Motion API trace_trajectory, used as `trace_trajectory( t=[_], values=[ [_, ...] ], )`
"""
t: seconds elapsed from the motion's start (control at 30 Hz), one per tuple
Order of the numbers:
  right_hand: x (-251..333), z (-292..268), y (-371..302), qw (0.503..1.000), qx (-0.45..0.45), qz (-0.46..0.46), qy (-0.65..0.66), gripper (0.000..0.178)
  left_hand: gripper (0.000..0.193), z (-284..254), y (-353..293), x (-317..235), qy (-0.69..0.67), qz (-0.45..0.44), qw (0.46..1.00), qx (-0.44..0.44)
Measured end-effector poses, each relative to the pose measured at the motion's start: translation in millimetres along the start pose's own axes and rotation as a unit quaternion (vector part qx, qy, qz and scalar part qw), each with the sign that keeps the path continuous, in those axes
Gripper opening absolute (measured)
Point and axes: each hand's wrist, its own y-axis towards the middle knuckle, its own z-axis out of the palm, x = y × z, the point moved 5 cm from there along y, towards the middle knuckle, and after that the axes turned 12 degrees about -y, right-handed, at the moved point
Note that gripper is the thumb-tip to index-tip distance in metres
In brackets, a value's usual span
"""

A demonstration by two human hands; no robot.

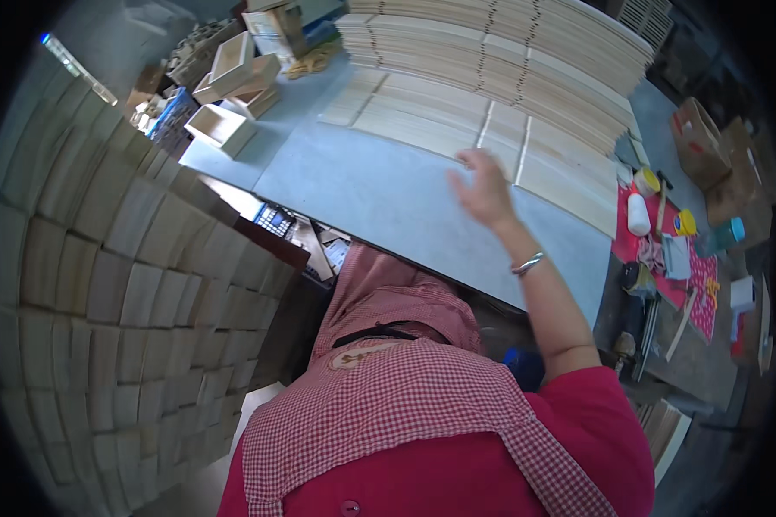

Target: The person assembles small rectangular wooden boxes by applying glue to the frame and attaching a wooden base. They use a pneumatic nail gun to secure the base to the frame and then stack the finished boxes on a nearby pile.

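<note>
My right hand (489,191) is raised over the grey-white worktable (353,181), its fingers apart and slightly blurred, with nothing held. A silver bangle (528,264) circles that wrist. Just beyond the fingertips lies a pale, thin wooden panel (422,112) crossed by grooves; whether the fingers touch it, I cannot tell. Behind it rises a tall stack of similar grooved wooden panels (440,53). My left hand is out of view.
Small open wooden boxes (219,129) stand at the table's left end. Stacked wooden pieces (147,284) form a high wall on my left. To the right, a white bottle (637,215), a hammer (663,202) and a blue-lidded jar (722,236) crowd a side surface near cardboard boxes (703,142).
</note>
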Motion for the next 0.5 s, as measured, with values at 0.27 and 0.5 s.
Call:
trace_trajectory(
  t=[0.27, 0.5],
  values=[
    [-155.4, -80.8, -59.1, 0.939, 0.190, 0.133, -0.255, 0.052, 0.041, 112.9, -92.5, -181.7, -0.272, -0.027, 0.944, 0.184],
    [-145.5, -106.3, -91.9, 0.954, 0.200, 0.079, -0.210, 0.049, 0.059, 315.1, -227.3, -330.3, -0.515, 0.025, 0.700, 0.495]
  ],
)
